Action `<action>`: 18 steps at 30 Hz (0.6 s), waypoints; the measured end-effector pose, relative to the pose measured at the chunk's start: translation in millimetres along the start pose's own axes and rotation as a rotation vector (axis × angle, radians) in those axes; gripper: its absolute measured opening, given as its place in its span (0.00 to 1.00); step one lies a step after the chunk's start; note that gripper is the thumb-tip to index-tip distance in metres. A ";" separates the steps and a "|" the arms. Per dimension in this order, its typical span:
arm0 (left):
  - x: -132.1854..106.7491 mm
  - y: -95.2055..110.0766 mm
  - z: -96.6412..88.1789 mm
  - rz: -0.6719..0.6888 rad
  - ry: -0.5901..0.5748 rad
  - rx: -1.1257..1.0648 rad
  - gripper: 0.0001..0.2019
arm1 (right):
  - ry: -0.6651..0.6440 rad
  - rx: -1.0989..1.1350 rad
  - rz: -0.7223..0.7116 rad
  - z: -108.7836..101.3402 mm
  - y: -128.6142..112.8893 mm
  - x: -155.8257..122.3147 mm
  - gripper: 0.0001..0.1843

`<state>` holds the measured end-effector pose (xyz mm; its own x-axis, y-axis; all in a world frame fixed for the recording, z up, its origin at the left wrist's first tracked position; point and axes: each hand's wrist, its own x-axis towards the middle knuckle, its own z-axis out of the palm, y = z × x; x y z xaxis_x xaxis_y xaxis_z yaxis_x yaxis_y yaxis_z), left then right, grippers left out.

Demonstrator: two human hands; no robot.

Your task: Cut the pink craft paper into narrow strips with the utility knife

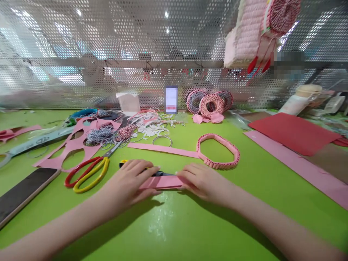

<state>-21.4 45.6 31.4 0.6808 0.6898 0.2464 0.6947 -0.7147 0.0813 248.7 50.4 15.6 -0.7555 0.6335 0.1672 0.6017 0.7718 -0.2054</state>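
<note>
Pink strip [163, 182]: lies left-right, between both grips
Left fingers [148, 173]: pinching left end
Right fingers [187, 176]: apparently pinching right end, partly hidden

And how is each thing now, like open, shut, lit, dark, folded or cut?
Held pink strip: looks layered
Left hand: closed on strip
Right hand: closed on strip
Red-and-yellow scissors: blades look shut
Left phone: screen dark
Back phone: screen lit
Pleated ring: joined in a loop
Pink sheet: holes cut out
</note>
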 end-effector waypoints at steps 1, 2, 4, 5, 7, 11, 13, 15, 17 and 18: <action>5.3 4.1 6.7 0.039 0.018 -0.014 0.22 | 0.000 0.018 0.021 -2.5 0.8 -0.1 0.07; 9.5 6.4 12.9 0.055 0.025 -0.025 0.20 | 0.002 0.035 0.044 -4.7 1.4 -0.3 0.07; 13.8 6.9 23.5 0.051 0.026 -0.069 0.17 | 0.009 0.051 0.068 -7.7 1.8 -0.9 0.07; 13.8 5.7 27.9 0.044 0.032 -0.098 0.16 | 0.017 0.047 0.064 -8.2 1.5 -1.3 0.06; 10.2 2.3 35.2 0.042 0.070 -0.141 0.15 | 0.028 0.013 0.030 -7.4 0.2 -2.2 0.06; 0.1 -1.8 44.8 0.128 0.178 -0.089 0.10 | -0.005 -0.084 -0.008 -2.2 -2.7 -3.4 0.08; -1.1 -0.5 46.5 0.176 0.212 -0.051 0.09 | -0.044 -0.088 0.014 -0.7 -3.2 -3.5 0.07; 0.0 1.9 46.5 0.192 0.226 -0.046 0.08 | -0.067 -0.075 0.035 -1.2 -2.9 -3.4 0.05; 1.5 3.8 46.2 0.189 0.221 -0.045 0.07 | -0.078 -0.053 0.051 -3.7 -2.3 -3.3 0.05; 1.8 4.3 46.1 0.192 0.209 -0.037 0.06 | -0.088 -0.035 0.062 -5.4 -2.0 -3.3 0.05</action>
<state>-6.5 49.1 -12.3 0.7337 0.5057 0.4539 0.5463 -0.8362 0.0485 251.4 47.0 20.7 -0.7351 0.6743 0.0700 0.6557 0.7335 -0.1792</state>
